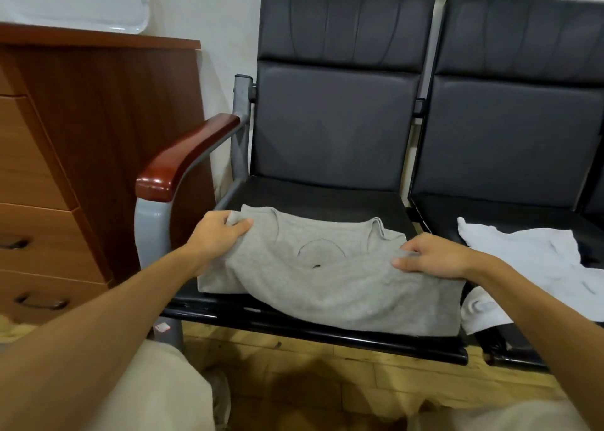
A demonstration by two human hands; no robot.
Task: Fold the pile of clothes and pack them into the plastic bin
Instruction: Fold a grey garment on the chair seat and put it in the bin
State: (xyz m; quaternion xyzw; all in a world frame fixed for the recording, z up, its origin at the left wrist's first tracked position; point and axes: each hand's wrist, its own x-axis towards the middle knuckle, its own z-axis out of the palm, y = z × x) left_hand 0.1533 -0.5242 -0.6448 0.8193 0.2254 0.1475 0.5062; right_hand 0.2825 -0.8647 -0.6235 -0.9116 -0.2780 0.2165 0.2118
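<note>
A grey T-shirt [330,286] lies spread across the black seat [327,198] of the left chair, collar toward the backrest, its lower part draped over the seat's front edge. My left hand [217,234] grips the shirt's left shoulder, fingers curled into the cloth. My right hand [434,257] pinches the fabric at the shirt's right shoulder. A white garment [529,260] lies crumpled on the neighbouring seat to the right. A clear plastic bin [75,2] stands on top of the wooden cabinet at the upper left.
A brown wooden cabinet [81,155] with drawers stands at the left. The chair's red-brown armrest [186,155] rises between cabinet and seat. A second black chair [523,120] adjoins on the right. My knees in beige trousers [157,394] show at the bottom over a wooden floor.
</note>
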